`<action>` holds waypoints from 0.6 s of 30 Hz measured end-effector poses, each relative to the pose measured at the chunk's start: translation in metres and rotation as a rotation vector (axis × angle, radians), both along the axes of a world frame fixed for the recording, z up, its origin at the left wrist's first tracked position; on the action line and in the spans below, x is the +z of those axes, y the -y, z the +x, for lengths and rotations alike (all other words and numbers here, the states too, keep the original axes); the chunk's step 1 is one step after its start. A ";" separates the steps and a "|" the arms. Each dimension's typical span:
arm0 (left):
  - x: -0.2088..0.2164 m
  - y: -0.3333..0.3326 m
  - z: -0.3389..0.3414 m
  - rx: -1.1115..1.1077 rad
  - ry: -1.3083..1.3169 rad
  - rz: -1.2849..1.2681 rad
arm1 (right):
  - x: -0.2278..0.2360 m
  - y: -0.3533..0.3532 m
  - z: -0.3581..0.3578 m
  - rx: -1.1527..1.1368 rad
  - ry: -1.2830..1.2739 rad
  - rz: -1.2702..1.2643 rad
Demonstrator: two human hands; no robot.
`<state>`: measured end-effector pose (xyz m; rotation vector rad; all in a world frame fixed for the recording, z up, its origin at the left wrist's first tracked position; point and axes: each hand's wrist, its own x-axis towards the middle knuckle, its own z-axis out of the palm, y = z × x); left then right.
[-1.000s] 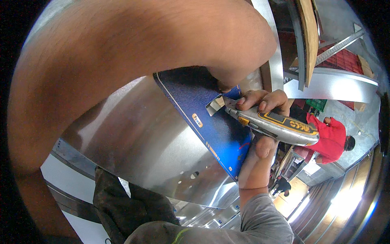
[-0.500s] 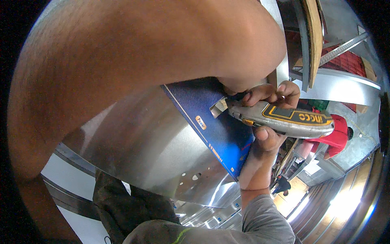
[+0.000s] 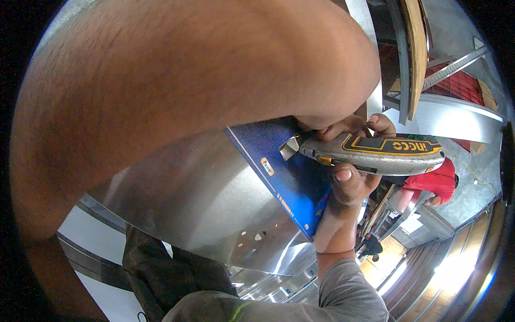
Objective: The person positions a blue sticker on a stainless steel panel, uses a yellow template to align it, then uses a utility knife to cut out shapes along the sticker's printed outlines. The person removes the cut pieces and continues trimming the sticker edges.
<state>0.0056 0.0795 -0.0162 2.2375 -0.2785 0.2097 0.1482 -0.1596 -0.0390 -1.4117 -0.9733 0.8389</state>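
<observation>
Fingers (image 3: 348,180) and utility knife (image 3: 375,153) higher, closer now.

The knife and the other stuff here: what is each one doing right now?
Utility knife: held level, blade tip against the blue sheet's edge.
Right hand: wrapped around the knife.
Left hand: hidden behind the big forearm.
Blue sheet: lying flat on the metal, uncurled.
Shiny metal sheet: curved, with small holes near its lower edge.

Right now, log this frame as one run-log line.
right hand: grips grey utility knife | blade at blue sheet | left hand: hidden behind forearm | under: shiny metal panel
</observation>
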 end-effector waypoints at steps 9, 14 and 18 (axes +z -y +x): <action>0.006 -0.001 0.006 0.012 -0.032 0.013 | 0.005 0.001 -0.001 -0.066 -0.044 -0.082; 0.010 0.005 0.010 0.015 -0.078 0.008 | 0.006 -0.006 -0.002 -0.033 -0.035 -0.088; 0.016 0.007 0.014 0.015 -0.117 0.018 | 0.010 -0.005 -0.008 -0.123 -0.003 -0.176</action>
